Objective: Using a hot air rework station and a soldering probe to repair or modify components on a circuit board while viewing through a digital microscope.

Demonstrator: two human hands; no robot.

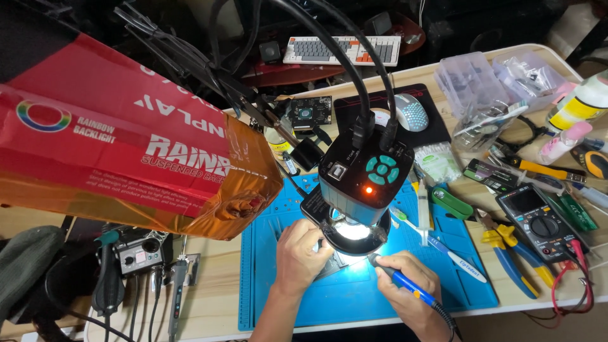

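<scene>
A large red and orange box [126, 145] with white lettering and a rainbow ring fills the upper left, tilted above the counter [209, 297]. A multimeter [538, 221] with a dark blank screen lies at the right. A white bottle [586, 101] with a yellow label stands at the far right edge.

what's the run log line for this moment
left hand: steadying board under microscope | right hand: grip on blue soldering iron, tip toward lit spot | surface: blue mat

matt blue rubbery mat [437, 278], pale wooden table [215, 297]
</scene>
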